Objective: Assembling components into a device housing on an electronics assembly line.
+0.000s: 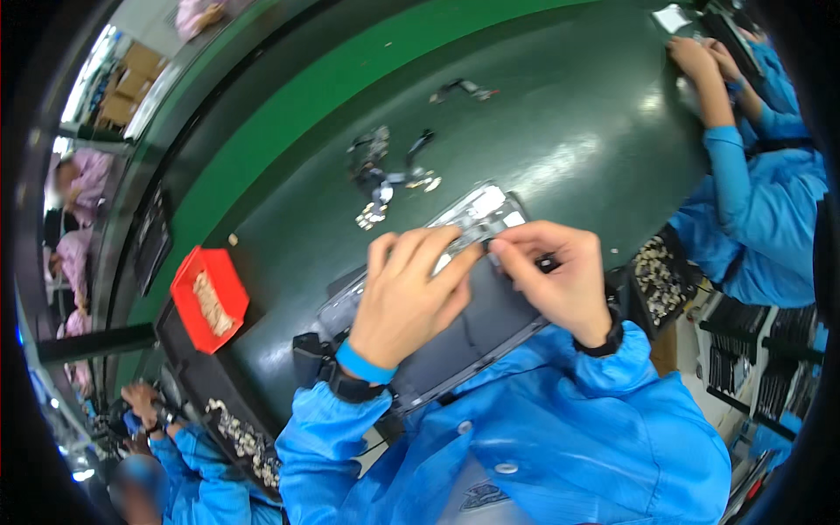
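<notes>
A dark, flat, tablet-like device lies slanted in front of me, with silvery parts along its far end. Over its left side reaches my left hand; its fingers are apart and bent, and their tips rest near the silvery parts. My right hand is closed in a pinch at the same spot, thumb and index finger meeting close to the left index fingertip. What lies between them is too small to make out. A small black piece shows against the right palm.
Dark flex cables with metal ends lie beyond the device, and another cable farther off. A red bin holds pale pieces. Trays of small parts stand left and right. Co-workers in blue sit on both sides.
</notes>
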`<state>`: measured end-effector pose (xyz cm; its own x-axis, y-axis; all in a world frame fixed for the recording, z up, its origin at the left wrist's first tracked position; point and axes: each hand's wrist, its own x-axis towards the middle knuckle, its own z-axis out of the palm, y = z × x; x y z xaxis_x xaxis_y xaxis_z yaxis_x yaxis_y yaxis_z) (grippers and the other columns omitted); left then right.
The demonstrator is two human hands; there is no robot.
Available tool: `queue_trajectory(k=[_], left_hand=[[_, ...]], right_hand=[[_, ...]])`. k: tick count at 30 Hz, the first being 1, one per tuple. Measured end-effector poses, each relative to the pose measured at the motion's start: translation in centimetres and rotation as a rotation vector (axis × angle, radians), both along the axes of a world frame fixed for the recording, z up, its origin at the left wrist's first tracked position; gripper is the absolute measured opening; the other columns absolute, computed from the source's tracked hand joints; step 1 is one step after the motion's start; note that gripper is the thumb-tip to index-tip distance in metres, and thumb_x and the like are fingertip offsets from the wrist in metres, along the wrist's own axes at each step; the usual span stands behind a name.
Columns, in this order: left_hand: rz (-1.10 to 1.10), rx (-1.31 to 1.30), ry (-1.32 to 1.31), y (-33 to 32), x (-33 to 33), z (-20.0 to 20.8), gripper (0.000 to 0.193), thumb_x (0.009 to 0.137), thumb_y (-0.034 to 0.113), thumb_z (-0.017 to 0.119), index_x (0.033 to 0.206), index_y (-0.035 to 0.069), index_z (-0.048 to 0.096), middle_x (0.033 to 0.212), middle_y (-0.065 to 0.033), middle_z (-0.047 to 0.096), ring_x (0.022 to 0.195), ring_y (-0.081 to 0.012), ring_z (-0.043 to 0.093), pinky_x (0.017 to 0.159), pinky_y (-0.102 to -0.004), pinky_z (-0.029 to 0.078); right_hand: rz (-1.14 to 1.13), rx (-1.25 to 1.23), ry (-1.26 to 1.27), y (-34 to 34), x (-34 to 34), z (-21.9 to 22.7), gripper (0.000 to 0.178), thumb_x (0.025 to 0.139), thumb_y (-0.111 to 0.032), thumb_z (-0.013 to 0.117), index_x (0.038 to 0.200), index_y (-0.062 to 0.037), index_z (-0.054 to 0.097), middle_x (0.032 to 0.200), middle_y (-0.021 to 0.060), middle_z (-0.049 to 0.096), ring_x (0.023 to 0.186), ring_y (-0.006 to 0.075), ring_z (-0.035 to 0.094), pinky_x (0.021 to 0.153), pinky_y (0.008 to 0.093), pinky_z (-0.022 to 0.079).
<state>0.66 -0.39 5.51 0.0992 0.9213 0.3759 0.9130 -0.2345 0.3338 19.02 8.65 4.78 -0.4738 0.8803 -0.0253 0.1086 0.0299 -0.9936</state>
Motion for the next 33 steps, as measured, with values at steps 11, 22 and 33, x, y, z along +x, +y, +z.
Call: queue_trajectory(k=[11, 22, 33], left_hand=[[0.039, -0.037, -0.041, -1.5, -0.7, -0.6, 0.036, 0.081, 0.014, 0.076, 0.117, 0.012, 0.072, 0.123, -0.0057, 0.064, 0.111, -0.0233, 0.061, 0.096, -0.0417, 0.042], [0.05, 0.022, -0.09, -1.4, -1.0, -0.6, 0.036, 0.077, 0.01, 0.081, 0.112, 0.009, 0.076, 0.12, -0.0088, 0.068, 0.106, -0.0272, 0.065, 0.095, -0.0409, 0.047], [0.054, 0.053, -0.104, -1.4, -1.0, -0.7, 0.031, 0.076, 0.009, 0.082, 0.106, 0.008, 0.078, 0.116, -0.0083, 0.07, 0.099, -0.0259, 0.066, 0.092, -0.0398, 0.048]], right_hand=[[0.075, 0.008, -0.161, 0.6, -1.4, 1.1, 0.011, 0.091, -0.003, 0.075, 0.097, 0.0064, 0.075, 0.078, 0.0089, 0.076, 0.072, 0.0093, 0.071, 0.068, 0.024, 0.056], [0.095, 0.256, -0.229, 0.8, -2.3, 0.4, 0.011, 0.088, -0.006, 0.075, 0.091, 0.0037, 0.076, 0.074, 0.0144, 0.075, 0.069, 0.0205, 0.076, 0.065, 0.0298, 0.058], [0.11, 0.253, -0.242, 0.7, -2.5, 0.3, 0.011, 0.088, -0.007, 0.075, 0.092, 0.0032, 0.077, 0.077, 0.0158, 0.076, 0.071, 0.0224, 0.077, 0.067, 0.031, 0.06]])
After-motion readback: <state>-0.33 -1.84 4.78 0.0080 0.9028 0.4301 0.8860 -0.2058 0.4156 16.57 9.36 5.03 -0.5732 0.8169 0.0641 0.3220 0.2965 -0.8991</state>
